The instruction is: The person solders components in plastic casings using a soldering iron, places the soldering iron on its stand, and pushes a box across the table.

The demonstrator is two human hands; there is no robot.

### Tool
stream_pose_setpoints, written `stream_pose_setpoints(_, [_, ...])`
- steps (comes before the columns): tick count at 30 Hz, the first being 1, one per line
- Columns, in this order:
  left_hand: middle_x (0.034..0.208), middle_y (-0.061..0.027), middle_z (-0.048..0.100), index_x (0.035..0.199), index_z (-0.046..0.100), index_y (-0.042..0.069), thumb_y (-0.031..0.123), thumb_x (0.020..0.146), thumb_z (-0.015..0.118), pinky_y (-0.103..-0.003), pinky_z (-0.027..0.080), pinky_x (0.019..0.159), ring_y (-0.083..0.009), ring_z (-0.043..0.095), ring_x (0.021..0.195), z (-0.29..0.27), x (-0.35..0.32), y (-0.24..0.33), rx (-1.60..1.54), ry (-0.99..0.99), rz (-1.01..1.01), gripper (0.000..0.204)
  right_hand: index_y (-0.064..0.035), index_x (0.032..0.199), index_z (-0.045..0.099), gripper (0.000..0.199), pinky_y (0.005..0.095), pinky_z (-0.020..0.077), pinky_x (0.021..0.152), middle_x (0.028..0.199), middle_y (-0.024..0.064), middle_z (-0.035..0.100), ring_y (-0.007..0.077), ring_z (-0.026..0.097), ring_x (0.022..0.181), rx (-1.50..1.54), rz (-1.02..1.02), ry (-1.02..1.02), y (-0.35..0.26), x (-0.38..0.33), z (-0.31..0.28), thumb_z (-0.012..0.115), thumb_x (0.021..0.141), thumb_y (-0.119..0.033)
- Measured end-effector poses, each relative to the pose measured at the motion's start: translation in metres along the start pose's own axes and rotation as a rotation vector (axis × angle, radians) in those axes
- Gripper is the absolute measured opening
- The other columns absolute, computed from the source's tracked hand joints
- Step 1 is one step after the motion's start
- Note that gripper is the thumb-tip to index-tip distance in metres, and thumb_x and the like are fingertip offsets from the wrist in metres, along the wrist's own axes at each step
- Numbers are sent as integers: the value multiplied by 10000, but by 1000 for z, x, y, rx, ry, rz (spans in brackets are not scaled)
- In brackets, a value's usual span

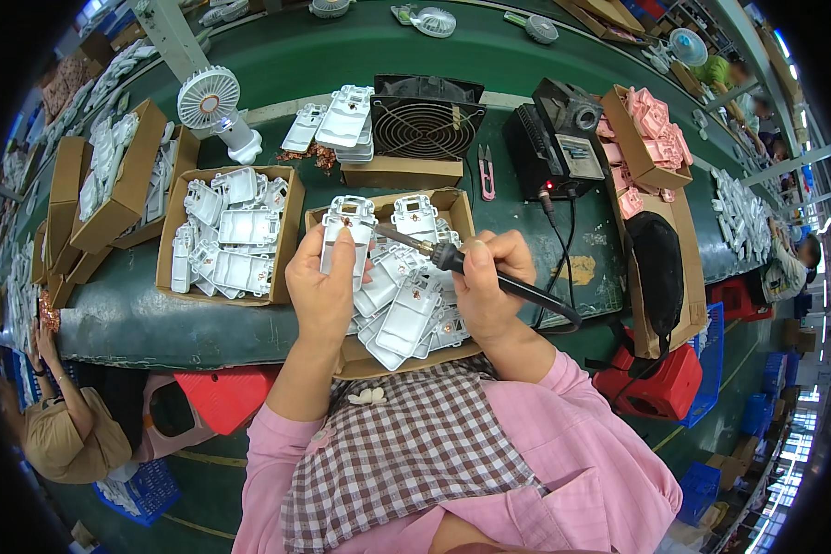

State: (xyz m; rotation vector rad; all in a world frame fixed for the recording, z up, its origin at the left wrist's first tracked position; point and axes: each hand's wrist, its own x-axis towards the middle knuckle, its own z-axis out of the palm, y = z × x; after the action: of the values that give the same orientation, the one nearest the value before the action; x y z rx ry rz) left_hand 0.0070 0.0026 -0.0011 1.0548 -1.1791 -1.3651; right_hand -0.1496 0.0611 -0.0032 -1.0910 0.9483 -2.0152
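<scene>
My left hand (326, 284) grips a white plastic housing (343, 242) upright, thumb on its face, with a small copper-coloured part near the top. In my right hand (494, 282) is a soldering iron (448, 258), its metal tip pointing left and reaching close to the housing; whether it touches I cannot tell. Under both hands stands a cardboard box (462, 208) heaped with white housings (404, 319), several bearing coppery bits. From the iron's handle a black cable bends to the right.
To the left is a cardboard box (291, 231) of white housings. Behind are a handheld fan (210, 100), stacked housings (346, 118), a black extractor fan (425, 127), pink-handled snips (487, 174) and a soldering station (556, 152). Pink housings (651, 129) fill a box at right. A co-worker (74, 415) sits at left.
</scene>
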Motion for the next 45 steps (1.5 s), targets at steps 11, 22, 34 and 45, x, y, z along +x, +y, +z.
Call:
stream_pose_setpoints(11, [769, -50, 648, 995, 617, -14, 117, 909, 566, -189, 474, 483, -59, 584, 582, 0, -1, 3, 13, 10, -61, 165, -56, 750, 417, 202, 200, 331, 409, 602, 22, 480, 48, 393, 463, -253, -23, -49, 3, 2, 1, 562, 890, -43])
stream_pose_setpoints(22, [763, -41, 639, 1014, 621, -20, 113, 907, 572, -185, 467, 475, -56, 579, 572, 1, -2, 4, 12, 26, -71, 178, -59, 738, 425, 214, 189, 322, 417, 599, 11, 490, 34, 392, 470, -282, 5, -52, 3, 3, 1, 571, 895, -61])
stream_pose_setpoints(34, [766, -41, 640, 1002, 622, -21, 104, 906, 564, -186, 462, 470, -56, 576, 567, 0, -2, 3, 0, 14, -63, 167, -63, 736, 416, 222, 194, 313, 409, 590, 7, 470, 39, 377, 465, -196, 9, -20, 2, 4, 4, 568, 898, -65])
stream_pose_setpoints(45, [744, -21, 623, 997, 631, -18, 94, 893, 574, -188, 456, 460, -55, 574, 560, 2, -2, 4, 57, 3, -79, 163, -52, 729, 447, 213, 199, 309, 492, 636, -18, 477, 18, 360, 559, -135, 91, 22, 0, 3, 3, 597, 880, -48])
